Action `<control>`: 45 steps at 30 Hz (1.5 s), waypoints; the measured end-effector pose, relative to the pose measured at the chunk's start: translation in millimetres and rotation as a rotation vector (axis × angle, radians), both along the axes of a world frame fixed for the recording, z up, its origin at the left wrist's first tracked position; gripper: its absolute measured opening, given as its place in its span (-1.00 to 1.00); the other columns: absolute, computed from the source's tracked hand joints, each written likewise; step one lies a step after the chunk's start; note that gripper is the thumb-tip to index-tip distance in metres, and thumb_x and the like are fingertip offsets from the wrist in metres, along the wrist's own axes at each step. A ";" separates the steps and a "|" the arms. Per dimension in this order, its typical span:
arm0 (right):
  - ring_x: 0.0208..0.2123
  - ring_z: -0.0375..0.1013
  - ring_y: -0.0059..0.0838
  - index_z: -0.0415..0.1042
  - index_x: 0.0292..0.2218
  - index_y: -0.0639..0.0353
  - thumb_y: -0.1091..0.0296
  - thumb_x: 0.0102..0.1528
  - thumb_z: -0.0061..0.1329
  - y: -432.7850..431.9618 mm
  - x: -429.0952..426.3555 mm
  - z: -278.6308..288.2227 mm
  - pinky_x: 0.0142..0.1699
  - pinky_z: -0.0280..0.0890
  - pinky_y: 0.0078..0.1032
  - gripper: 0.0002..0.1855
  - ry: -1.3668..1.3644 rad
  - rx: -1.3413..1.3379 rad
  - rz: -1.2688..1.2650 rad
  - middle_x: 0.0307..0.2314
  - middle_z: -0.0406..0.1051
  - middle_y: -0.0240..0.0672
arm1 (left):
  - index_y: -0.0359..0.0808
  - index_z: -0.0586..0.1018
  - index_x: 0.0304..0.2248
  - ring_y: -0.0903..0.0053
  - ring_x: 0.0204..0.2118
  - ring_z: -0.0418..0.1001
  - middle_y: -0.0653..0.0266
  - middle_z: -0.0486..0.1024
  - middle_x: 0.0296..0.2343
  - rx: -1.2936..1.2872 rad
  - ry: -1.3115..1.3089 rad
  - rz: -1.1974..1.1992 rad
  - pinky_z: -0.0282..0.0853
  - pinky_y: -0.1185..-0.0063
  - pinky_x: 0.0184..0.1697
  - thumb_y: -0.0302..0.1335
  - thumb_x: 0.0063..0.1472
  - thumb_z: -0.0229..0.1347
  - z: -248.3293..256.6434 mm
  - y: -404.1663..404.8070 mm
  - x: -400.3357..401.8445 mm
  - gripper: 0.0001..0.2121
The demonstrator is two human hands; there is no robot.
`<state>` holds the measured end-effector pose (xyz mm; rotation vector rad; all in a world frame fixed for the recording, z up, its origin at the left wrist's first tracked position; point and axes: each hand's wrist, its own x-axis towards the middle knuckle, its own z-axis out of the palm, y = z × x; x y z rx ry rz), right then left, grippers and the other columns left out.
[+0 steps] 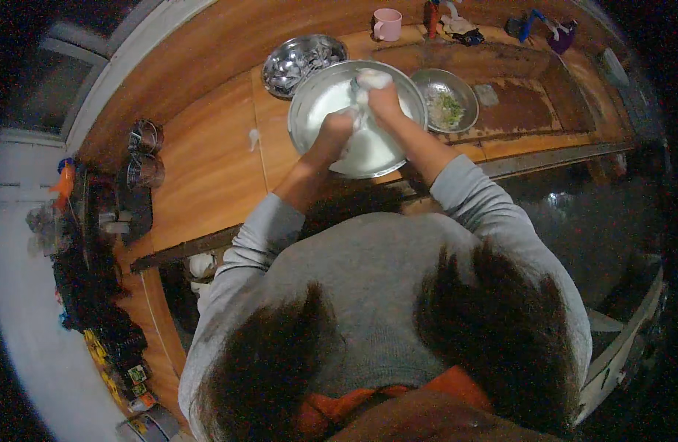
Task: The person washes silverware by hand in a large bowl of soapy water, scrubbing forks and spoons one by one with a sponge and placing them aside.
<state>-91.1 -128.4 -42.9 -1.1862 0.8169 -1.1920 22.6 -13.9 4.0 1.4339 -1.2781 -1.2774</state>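
Both of my hands are over a wide metal basin (412,91) that holds whitish, soapy-looking liquid. My right hand (384,98) is closed around a white, suds-covered thing (373,79) with a bluish patch at its left side. It looks like a sponge or cloth, but blur hides its exact kind. My left hand (339,126) is curled just lower and to the left, close against the right one. White foam shows on its fingers, and whatever may be inside its grip cannot be made out.
Behind the basin, a steel bowl (278,72) contains shiny metal pieces, apparently cutlery. A shallow metal bowl (471,113) with green and whitish scraps stands right of it. A pink mug (389,26) sits at the back; foam (254,139) marks the wooden counter (206,177). Metal cups (145,168) stand left.
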 end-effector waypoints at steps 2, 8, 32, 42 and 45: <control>-0.30 0.39 -0.36 0.39 -0.31 0.32 0.45 -0.13 -0.10 34.5 13.6 24.4 -0.23 0.26 -0.45 -0.73 0.021 0.154 0.047 -0.40 0.42 -0.21 | -0.30 0.43 -0.41 0.57 -0.59 0.28 0.41 0.30 -0.63 0.050 0.024 0.047 0.18 0.59 -0.57 -0.22 0.10 -0.13 11.2 12.5 9.5 -0.71; -0.52 0.35 -0.54 0.41 -0.40 0.20 0.37 -0.01 -0.12 -77.5 -33.6 -61.9 -0.38 0.27 -0.57 -0.86 0.060 -0.127 -0.229 -0.53 0.39 -0.36 | -0.32 0.42 -0.39 0.51 -0.60 0.30 0.31 0.34 -0.61 0.083 -0.214 -0.043 0.19 0.53 -0.57 -0.21 0.08 -0.12 23.0 3.3 -12.2 -0.69; -0.13 0.28 -0.17 0.05 0.06 0.13 0.31 -0.10 0.03 81.6 -55.9 71.9 -0.03 0.16 -0.44 -0.30 0.569 -0.284 0.369 -0.13 0.23 0.01 | -0.38 0.38 -0.35 0.34 -0.36 0.43 0.14 0.44 -0.42 0.182 0.710 0.416 0.35 0.45 -0.37 -0.31 0.24 -0.28 44.3 -156.0 100.8 -0.70; -0.22 0.34 -0.07 0.17 -0.04 0.20 0.17 -0.09 -0.05 75.2 -92.0 64.6 -0.09 0.19 -0.30 -0.42 0.928 -0.451 -0.007 -0.24 0.33 0.00 | -0.33 0.54 -0.43 0.15 -0.30 0.41 -0.02 0.46 -0.39 0.114 -1.251 -0.438 0.28 0.40 -0.17 -0.21 0.04 -0.11 -56.8 -71.7 12.3 -0.66; -0.25 0.37 -0.14 0.26 -0.11 0.19 0.17 -0.08 -0.10 80.0 -72.4 72.7 -0.08 0.16 -0.21 -0.51 1.355 -0.441 0.197 -0.27 0.36 -0.03 | -0.32 0.55 -0.45 0.20 -0.30 0.43 0.03 0.47 -0.39 0.178 -1.378 -0.503 0.31 0.42 -0.20 -0.35 -0.02 -0.04 -126.9 -80.5 27.2 -0.77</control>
